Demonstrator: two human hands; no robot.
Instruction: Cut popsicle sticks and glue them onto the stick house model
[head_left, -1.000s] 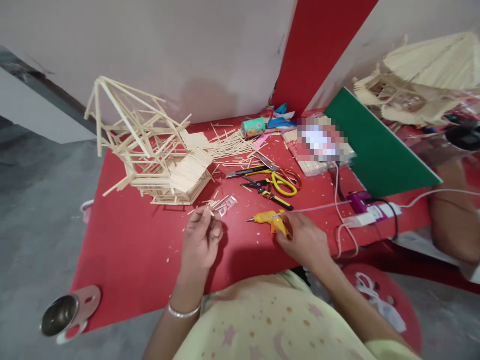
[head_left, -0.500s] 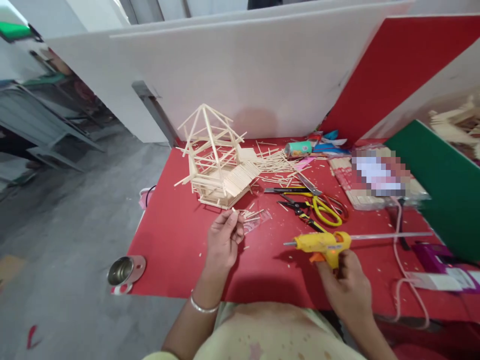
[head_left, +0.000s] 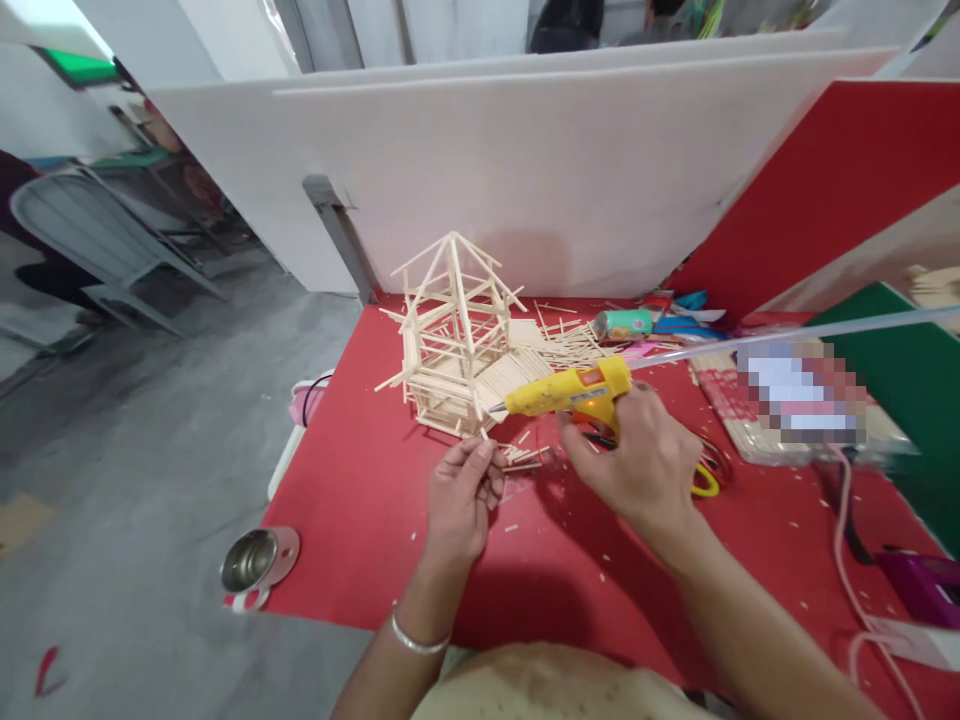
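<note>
My left hand pinches a short wooden stick between thumb and fingertips, just in front of a small house frame built of thin wooden sticks. My right hand is closed round the handle of a yellow glue gun. The gun's metal nozzle points left, close above the short stick; whether it touches cannot be made out. A long clear glue stick sticks out of the gun's rear. Short cut pieces lie beside my left hand.
A metal mug stands at the table's left front corner. Loose sticks and a green can lie at the back. Yellow-handled scissors are partly hidden behind my right arm. A pink cord runs along the right.
My right hand has lifted the glue gun off to the left, bringing its nozzle near the stick in my left hand. The left hand keeps its pinch. The view has shifted slightly.
</note>
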